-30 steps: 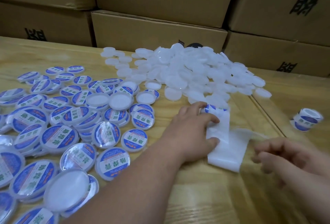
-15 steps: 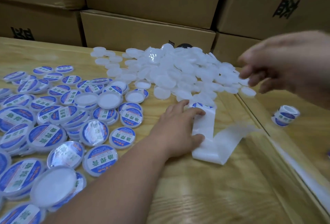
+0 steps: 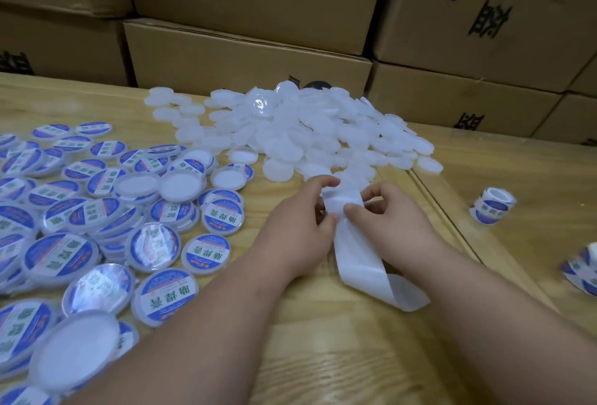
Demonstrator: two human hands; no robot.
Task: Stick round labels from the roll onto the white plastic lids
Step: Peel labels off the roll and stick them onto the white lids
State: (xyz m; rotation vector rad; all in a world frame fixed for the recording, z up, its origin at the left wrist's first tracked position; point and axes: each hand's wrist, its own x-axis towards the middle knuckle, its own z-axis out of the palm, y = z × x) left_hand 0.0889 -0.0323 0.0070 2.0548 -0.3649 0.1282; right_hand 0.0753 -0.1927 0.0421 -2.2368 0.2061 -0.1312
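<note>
White backing strip (image 3: pixel 358 262) pinched in both my hands, left hand (image 3: pixel 298 227) and right hand (image 3: pixel 392 222) gripping its top end, rest curling onto the table (image 3: pixel 323 356). Blank lids (image 3: pixel 316 133) piled just behind, labelled lids (image 3: pixel 97 217) off left, roll (image 3: pixel 492 206) to the right.
</note>
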